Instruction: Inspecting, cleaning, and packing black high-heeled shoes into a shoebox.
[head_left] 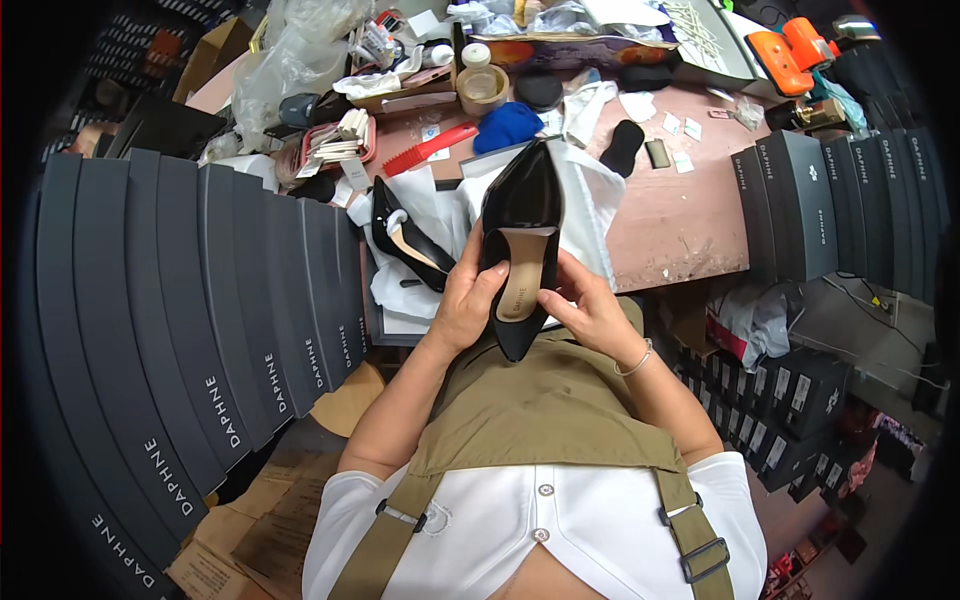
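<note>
Between my two hands is a black pointed pump (523,200), its toe aimed away from me and its beige insole facing up. My left hand (469,297) wraps the left side near the heel, thumb on the inner edge. On the right side, my right hand (585,302) grips the rim by the heel, with the thumb at the insole. A second black pump (408,240) lies on white tissue paper (420,195) in an open shoebox (395,328) just left of my hands. White stuffing shows inside that second shoe.
Tall stacks of dark grey shoeboxes stand left (165,320) and right (800,205). On the pink table (680,235) lie a red brush (432,147), a blue cloth (508,127), a tape roll (483,90) and a black insole-shaped pad (623,148). An orange tape dispenser (790,60) sits far right.
</note>
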